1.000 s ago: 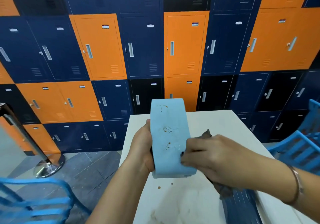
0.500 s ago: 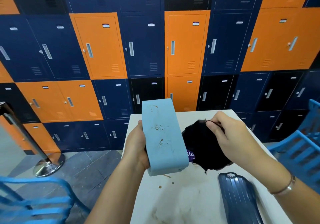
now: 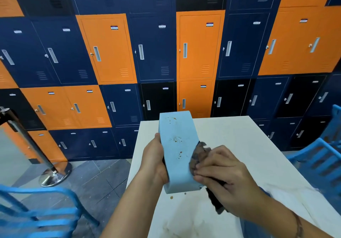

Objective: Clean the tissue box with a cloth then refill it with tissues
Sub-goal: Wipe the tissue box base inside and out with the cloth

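A light blue tissue box (image 3: 178,151) is held tilted above the white table (image 3: 239,138), its broad face toward me and speckled with brown spots. My left hand (image 3: 155,159) grips its left side. My right hand (image 3: 223,178) holds a dark cloth (image 3: 200,152) bunched in its fingers and presses it against the box's lower right edge. Part of the cloth hangs below my right hand. No tissues show in this view.
Brown crumbs and smears lie on the table under the box. A dark blue lid is mostly hidden behind my right forearm. Blue chairs (image 3: 317,164) stand at the right and lower left (image 3: 36,215). A metal barrier post (image 3: 53,173) stands left, and lockers (image 3: 199,46) fill the wall.
My right hand, which had lifted the cloth away from the box half a second ago, has come back down and presses the cloth on the box's lower right edge.
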